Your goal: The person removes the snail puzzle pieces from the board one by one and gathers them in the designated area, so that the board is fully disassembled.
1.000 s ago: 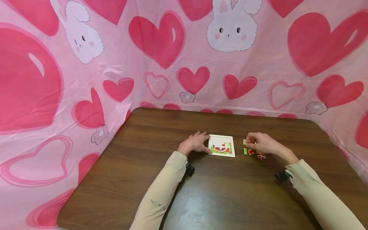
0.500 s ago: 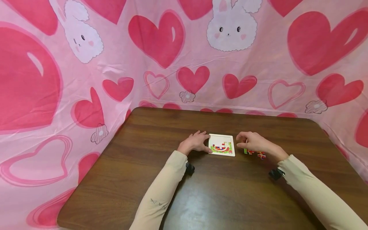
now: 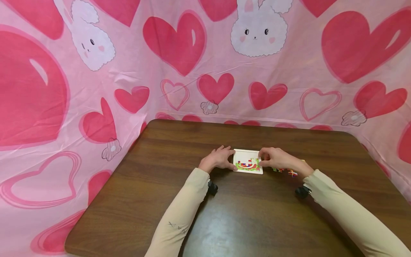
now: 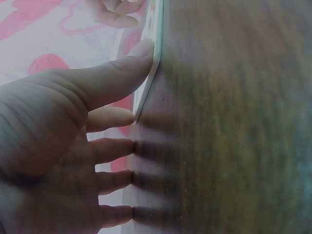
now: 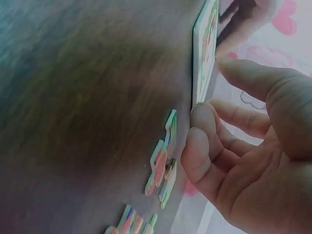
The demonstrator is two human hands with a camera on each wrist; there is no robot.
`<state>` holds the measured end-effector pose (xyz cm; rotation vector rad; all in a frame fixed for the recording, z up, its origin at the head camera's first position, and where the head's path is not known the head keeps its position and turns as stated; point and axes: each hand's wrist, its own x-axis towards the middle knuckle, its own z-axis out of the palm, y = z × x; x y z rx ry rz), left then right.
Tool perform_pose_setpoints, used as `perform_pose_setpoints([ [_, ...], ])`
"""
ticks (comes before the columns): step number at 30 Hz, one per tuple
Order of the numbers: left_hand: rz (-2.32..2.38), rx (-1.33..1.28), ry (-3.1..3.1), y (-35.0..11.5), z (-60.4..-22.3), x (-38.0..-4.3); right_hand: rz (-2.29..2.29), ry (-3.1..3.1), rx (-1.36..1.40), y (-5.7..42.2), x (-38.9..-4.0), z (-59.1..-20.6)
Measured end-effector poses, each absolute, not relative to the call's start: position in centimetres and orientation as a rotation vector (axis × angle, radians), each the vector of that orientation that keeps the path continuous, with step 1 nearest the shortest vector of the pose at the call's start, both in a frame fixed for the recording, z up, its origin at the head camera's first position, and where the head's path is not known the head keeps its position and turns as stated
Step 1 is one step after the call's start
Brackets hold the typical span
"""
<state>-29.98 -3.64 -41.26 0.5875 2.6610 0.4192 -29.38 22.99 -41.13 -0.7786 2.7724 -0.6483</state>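
In the head view a square white puzzle tray (image 3: 245, 154) lies on the table, a colourful part-picture filling its near side. My left hand (image 3: 219, 158) rests at the tray's left side. In the left wrist view its thumb (image 4: 139, 56) lies on the rim and its index finger touches near a corner; the other fingers are stretched out, tips at the tabletop. My right hand (image 3: 273, 157) is at the tray's right edge, fingers bent and thumb apart from them. The right wrist view shows no piece between them. Several loose puzzle pieces (image 5: 158, 168) lie below that hand.
The brown wooden table (image 3: 154, 200) stretches around the tray. Pink cloth with hearts and rabbits (image 3: 260, 35) hangs behind and on both sides. More loose pieces (image 3: 292, 173) lie to the right, partly under the right forearm. Each wrist carries a dark camera mount (image 3: 212, 188).
My right hand has moved left from the loose pieces to the tray's right edge. The left hand has stayed at the tray's left side, and the tray looks practically unmoved.
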Motion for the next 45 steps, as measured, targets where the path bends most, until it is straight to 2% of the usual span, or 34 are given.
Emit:
perform_pose_setpoints([
  [9, 0.419, 0.588, 2.661, -3.7, -41.2, -30.0, -0.615, 2.720, -0.792, 22.2, -29.9, -41.5],
  [27, 0.391, 0.590, 2.665, -3.7, -41.0, -29.7, -0.733, 2.565, -0.543, 21.5, -30.4, -41.0],
  [45, 0.421, 0.581, 2.660, -3.7, -41.1, -29.5, -0.742, 2.640, -0.607, 21.3, -30.2, -41.3],
])
